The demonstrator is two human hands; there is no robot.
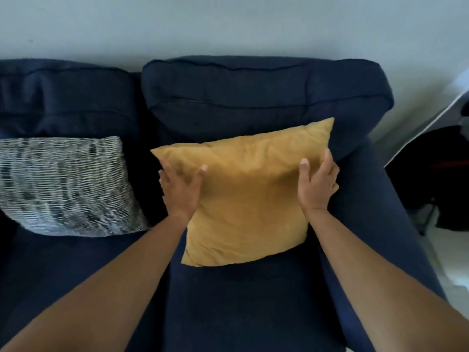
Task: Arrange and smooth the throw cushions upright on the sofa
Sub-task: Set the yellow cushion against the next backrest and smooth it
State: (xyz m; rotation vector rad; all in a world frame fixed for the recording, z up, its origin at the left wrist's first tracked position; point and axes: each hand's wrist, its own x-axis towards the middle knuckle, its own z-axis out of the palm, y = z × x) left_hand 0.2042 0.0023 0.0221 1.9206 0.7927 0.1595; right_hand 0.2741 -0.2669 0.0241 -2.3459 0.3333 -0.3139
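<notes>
A mustard yellow cushion (250,199) leans against the right back cushion of the dark blue sofa (253,97), a little tilted. My left hand (181,190) grips its left edge, thumb on the front face. Along the right edge my right hand (317,182) holds on, with the thumb in front and the fingers wrapped behind. A grey and white woven cushion (68,186) stands propped against the left back cushion, apart from both hands.
The sofa's right armrest (380,212) runs beside the yellow cushion. Past it, on the right, stands a dark object (431,179) on a pale floor. A light wall (228,24) rises behind the sofa.
</notes>
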